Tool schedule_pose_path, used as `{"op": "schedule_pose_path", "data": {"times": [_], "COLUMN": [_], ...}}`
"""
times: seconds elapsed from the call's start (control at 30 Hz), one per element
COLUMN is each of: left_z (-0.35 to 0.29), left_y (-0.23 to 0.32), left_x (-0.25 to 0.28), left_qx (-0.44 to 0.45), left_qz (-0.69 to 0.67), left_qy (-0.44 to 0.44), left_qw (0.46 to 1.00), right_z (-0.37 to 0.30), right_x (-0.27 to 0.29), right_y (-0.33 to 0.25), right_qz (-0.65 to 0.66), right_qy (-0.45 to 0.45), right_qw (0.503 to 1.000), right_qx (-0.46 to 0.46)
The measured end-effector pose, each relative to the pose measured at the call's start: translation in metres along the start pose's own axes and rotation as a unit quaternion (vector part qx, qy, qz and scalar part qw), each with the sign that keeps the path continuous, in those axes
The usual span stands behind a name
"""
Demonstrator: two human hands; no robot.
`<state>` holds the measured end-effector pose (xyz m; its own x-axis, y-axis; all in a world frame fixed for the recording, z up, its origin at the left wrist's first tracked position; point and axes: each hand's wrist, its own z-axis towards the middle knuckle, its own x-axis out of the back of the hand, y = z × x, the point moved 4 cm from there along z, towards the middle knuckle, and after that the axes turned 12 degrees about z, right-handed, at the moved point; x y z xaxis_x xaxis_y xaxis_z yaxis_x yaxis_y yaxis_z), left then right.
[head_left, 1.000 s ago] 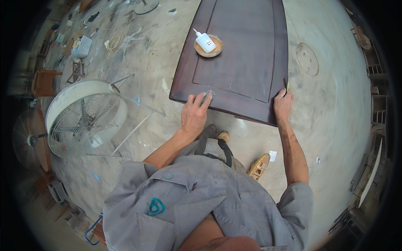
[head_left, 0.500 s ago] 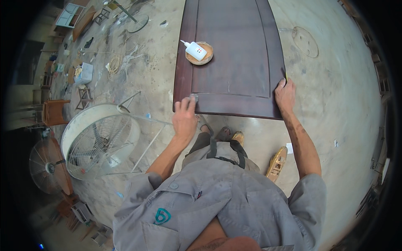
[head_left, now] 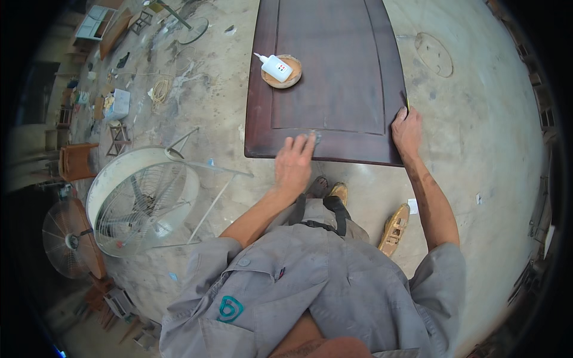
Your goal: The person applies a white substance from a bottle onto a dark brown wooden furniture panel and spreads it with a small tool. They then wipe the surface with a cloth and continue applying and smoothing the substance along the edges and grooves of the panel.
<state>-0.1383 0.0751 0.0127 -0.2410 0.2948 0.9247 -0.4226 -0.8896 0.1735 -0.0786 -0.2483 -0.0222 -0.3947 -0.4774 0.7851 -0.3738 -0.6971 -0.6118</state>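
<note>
A dark red-brown wooden panel (head_left: 334, 71) with a grooved inner frame lies in front of me. Over its near edge, my left hand (head_left: 293, 167) pinches a small grey pad (head_left: 317, 138) against the wood; the pad's exact kind is too small to tell. My right hand (head_left: 407, 134) is closed at the panel's right edge, and a thin yellow-and-dark stick-like tool (head_left: 408, 104) pokes up past its fingers. On the panel's left side sits a round shallow bowl (head_left: 292, 79) of tan material, with a white squeeze bottle (head_left: 276, 68) lying across it.
To my left stand a large drum fan (head_left: 143, 200) and a smaller round fan (head_left: 71, 240). A worn yellow-brown shoe-like object (head_left: 394, 230) is on the concrete floor near my feet. Farther left are a coiled hose (head_left: 160, 91), a white box (head_left: 119, 103) and wooden furniture.
My left hand has slid right along the panel's near edge with the grey pad. My right hand stays at the panel's right edge.
</note>
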Motion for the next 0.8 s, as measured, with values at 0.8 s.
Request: {"op": "schedule_pose_path", "data": {"times": [0.8], "left_z": [0.036], "left_y": [-0.011], "left_x": [-0.01], "left_qx": [0.049], "left_qz": [-0.021], "left_qy": [0.023], "left_qw": [0.998], "right_z": [0.002], "right_x": [0.003], "right_y": [-0.004], "right_qz": [0.0], "right_qy": [0.005], "right_qw": [1.0], "right_qx": [0.022]}}
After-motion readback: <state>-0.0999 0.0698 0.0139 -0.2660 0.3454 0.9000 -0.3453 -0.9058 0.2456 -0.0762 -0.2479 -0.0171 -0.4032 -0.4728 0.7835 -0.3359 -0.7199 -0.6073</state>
